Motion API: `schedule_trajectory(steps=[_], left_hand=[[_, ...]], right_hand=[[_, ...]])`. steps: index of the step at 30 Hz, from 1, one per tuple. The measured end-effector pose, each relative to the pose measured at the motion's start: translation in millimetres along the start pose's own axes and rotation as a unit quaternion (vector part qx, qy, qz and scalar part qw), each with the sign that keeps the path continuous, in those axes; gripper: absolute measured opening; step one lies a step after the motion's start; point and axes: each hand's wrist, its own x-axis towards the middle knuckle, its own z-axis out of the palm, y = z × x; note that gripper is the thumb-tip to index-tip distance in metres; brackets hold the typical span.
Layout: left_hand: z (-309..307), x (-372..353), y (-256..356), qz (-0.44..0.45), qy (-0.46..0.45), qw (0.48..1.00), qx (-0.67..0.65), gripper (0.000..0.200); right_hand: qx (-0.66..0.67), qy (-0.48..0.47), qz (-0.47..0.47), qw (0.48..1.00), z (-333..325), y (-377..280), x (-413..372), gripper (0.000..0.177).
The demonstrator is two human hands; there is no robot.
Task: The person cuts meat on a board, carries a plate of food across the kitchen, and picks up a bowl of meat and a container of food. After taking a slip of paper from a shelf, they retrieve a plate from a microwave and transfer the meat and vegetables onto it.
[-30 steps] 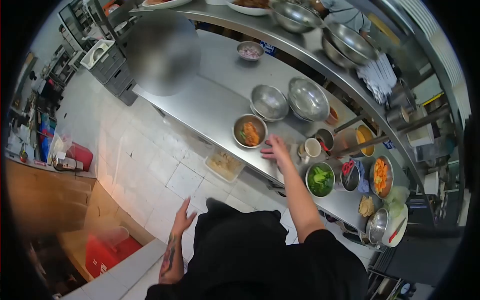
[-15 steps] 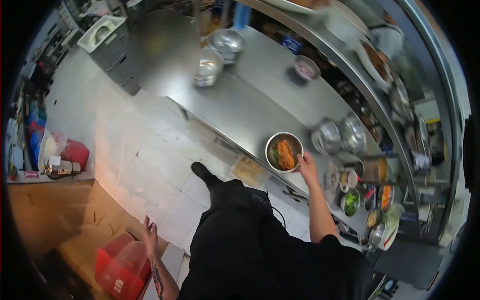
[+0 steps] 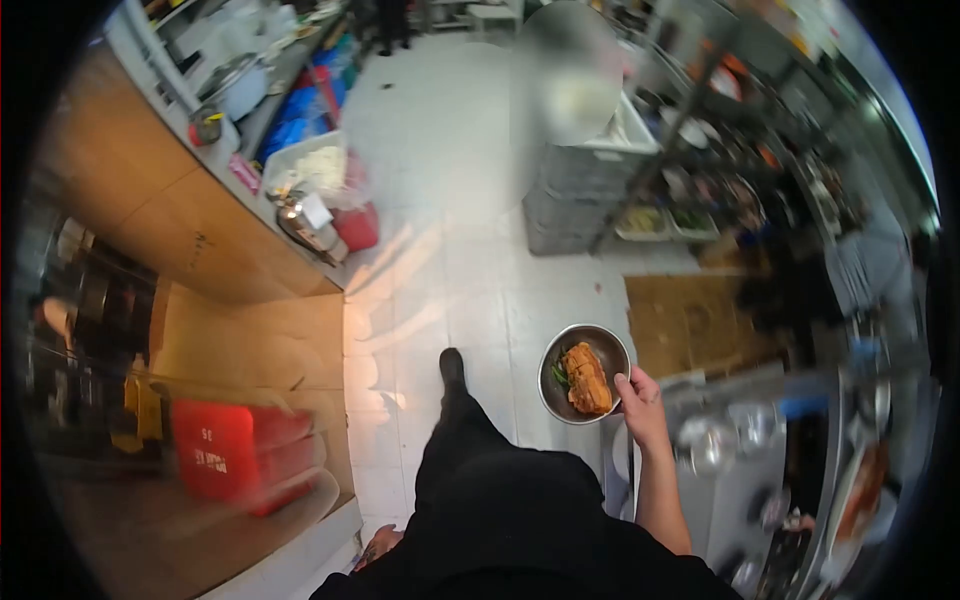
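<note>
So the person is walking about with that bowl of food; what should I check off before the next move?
1. Right hand gripping the bowl at its rim: ok.
2. Browned food and green pieces inside the rim: ok.
3. Both hands on the bowl: not ok, the left hand is low beside the body, away from it.
4. Left hand free of any load: cannot tell, it is only partly visible.
5. Both feet placed on the tiled floor: cannot tell, only one dark shoe shows.
</note>
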Motion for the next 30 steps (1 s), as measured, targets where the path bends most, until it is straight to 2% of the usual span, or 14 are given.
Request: schedule_trajectory(steps=[2, 5, 6, 7, 10, 12, 15, 17, 21, 23, 25, 26, 28, 30], left_hand=[[-49.5, 23.9, 38.1, -0.010, -0.015, 0.999, -0.035, 0.076], [-173.7, 56.3, 139.2, 0.010, -0.005, 0.998, -0.066, 0.077], [-221.2, 71.1, 173.3, 0.031, 0.007, 0.998, -0.054, 0.078], [-251.5, 151.1, 176.2, 0.105, 0.028, 0.993, 0.052, 0.081], [-413.7, 234.6, 279.2, 0.193, 0.127, 0.971, 0.059, 0.076], [-528.2, 220.2, 360.9, 0.271, 0.258, 0.927, 0.001, 0.066], [-669.6, 209.5, 481.1, 0.350, 0.320, 0.872, -0.123, 0.057], [-742.0, 190.4, 544.8, 0.394, 0.315, 0.845, -0.175, 0.049], [-809.1, 219.9, 618.2, 0.355, 0.338, 0.834, -0.253, 0.048], [-802.4, 279.7, 620.5, 0.389, 0.348, 0.821, -0.231, 0.047], [-777.3, 329.3, 615.8, 0.325, 0.340, 0.847, -0.249, 0.046], [-776.6, 310.5, 621.6, 0.265, 0.290, 0.884, -0.252, 0.046], [-744.9, 336.8, 610.0, 0.227, 0.326, 0.881, -0.257, 0.048], [-720.2, 359.2, 601.9, 0.172, 0.304, 0.894, -0.279, 0.048]], right_hand=[[-0.053, -0.057, -0.024, 0.997, 47.0, -18.9, 89.9, 0.023], [-0.024, -0.097, -0.039, 0.994, 123.4, -49.9, 210.3, 0.022], [-0.006, -0.109, -0.026, 0.994, 146.4, -59.9, 242.6, 0.022], [0.006, -0.125, -0.024, 0.992, 169.3, -67.6, 279.0, 0.022], [0.027, -0.147, -0.017, 0.989, 234.7, -93.2, 375.5, 0.022], [0.025, -0.162, -0.012, 0.986, 267.6, -102.3, 435.1, 0.023], [0.011, -0.181, 0.020, 0.983, 312.9, -126.2, 518.3, 0.024], [-0.007, -0.203, 0.022, 0.979, 340.1, -139.5, 576.3, 0.024], [-0.058, -0.252, 0.012, 0.966, 390.6, -163.0, 693.5, 0.025], [-0.071, -0.285, 0.016, 0.956, 420.3, -183.5, 752.8, 0.025], [-0.069, -0.296, 0.030, 0.952, 449.3, -206.5, 813.8, 0.025], [-0.078, -0.314, 0.029, 0.946, 465.0, -220.5, 843.5, 0.025], [-0.110, -0.328, 0.023, 0.938, 500.5, -251.1, 902.5, 0.026], [-0.131, -0.365, 0.015, 0.921, 537.9, -273.3, 964.4, 0.026]])
